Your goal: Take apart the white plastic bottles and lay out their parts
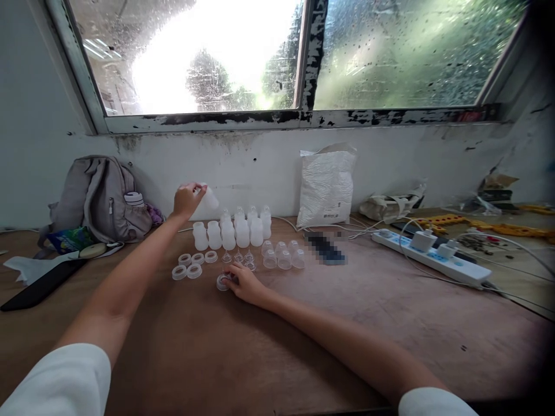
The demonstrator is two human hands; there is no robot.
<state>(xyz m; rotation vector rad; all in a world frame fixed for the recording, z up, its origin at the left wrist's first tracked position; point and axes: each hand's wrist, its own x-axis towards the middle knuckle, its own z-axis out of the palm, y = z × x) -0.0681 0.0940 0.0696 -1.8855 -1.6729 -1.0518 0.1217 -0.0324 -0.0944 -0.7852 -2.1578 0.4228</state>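
Observation:
My left hand [186, 199] is raised above the table, closed round a small translucent white bottle [210, 199] that it holds tilted. Below it stand several more white bottles [234, 231] in a cluster near the wall. My right hand [246, 283] rests on the wooden table [303, 335], fingers pinched on a clear ring cap [222, 282]. Several ring caps [193, 264] lie to the left of that hand. Small clear nipple pieces [243, 257] and several clear dome caps [284, 255] sit just beyond it.
A grey backpack [97, 196] leans on the wall at the left, with a dark flat object [41, 286] in front. A white bag [327, 185] stands behind a blurred dark item [325, 248]. A white power strip [429, 257] with cables lies at the right.

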